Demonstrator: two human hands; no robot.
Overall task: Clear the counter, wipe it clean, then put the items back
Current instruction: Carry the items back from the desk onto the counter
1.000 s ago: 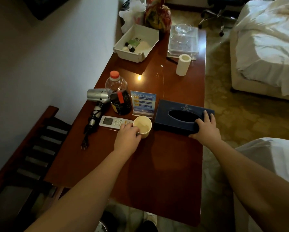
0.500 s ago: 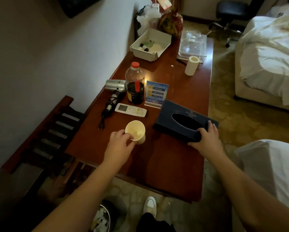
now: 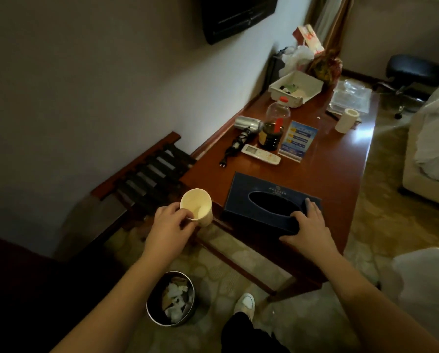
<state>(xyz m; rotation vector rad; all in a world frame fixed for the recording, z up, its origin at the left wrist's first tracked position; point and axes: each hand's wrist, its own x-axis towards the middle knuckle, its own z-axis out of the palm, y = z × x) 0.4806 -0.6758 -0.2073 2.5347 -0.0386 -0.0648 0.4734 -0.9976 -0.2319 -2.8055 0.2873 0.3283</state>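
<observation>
My left hand (image 3: 171, 221) grips a cream paper cup (image 3: 196, 207) by its rim, tilted, held off the near-left corner of the reddish wooden counter (image 3: 328, 174). My right hand (image 3: 308, 225) grips the near right end of a dark blue tissue box (image 3: 266, 200) lying at the counter's near end. Farther along lie a white remote (image 3: 260, 154), a silver hair dryer (image 3: 247, 124) with its black cord, a bottle (image 3: 274, 126) with dark liquid and an orange cap, and a blue card stand (image 3: 297, 140).
A round waste bin (image 3: 171, 298) with crumpled paper stands on the floor below the cup. A white tray (image 3: 296, 89), a toilet roll (image 3: 345, 120) and a clear lidded tray (image 3: 350, 99) sit at the far end. A slatted luggage rack (image 3: 149, 174) is left, a bed (image 3: 432, 138) right.
My left hand lifted the cup from beside the remote and carried it back past the counter's near-left corner. My right hand pulled the tissue box toward the near edge. The view shifted back.
</observation>
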